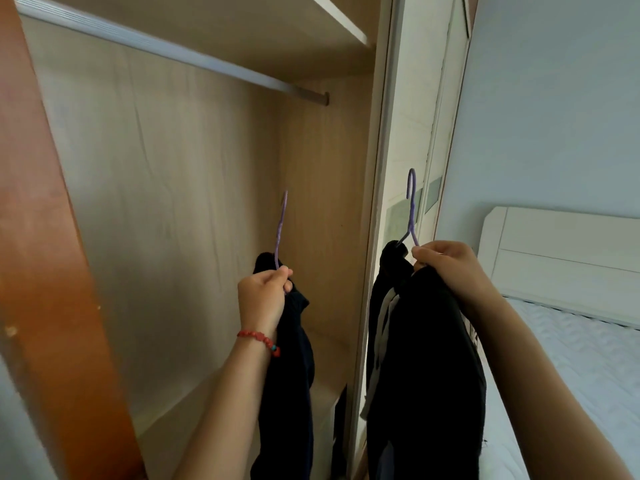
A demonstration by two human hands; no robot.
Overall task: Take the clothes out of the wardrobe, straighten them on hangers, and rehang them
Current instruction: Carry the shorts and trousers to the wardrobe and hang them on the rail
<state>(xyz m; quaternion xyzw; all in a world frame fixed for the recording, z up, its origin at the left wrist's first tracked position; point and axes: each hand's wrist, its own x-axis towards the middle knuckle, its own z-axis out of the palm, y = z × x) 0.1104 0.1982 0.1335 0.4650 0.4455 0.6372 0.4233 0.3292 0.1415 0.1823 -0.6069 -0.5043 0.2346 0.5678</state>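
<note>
My left hand [262,296] grips the neck of a purple hanger [281,230] that carries a dark navy garment [291,393], held inside the open wardrobe well below the rail [166,50]. My right hand [450,268] grips a second purple hanger [411,206] with a black garment [426,375] showing grey-white inner stripes. This one hangs in front of the wardrobe's right edge. Both hooks point up and touch nothing. The rail is bare.
The wardrobe has a light wood back panel [166,209], a shelf [332,15] above the rail, and an orange-brown door [45,254] at the left. A white sliding door frame [381,202] stands at the right. A bed with a white headboard [561,258] and mattress [571,368] lies beyond.
</note>
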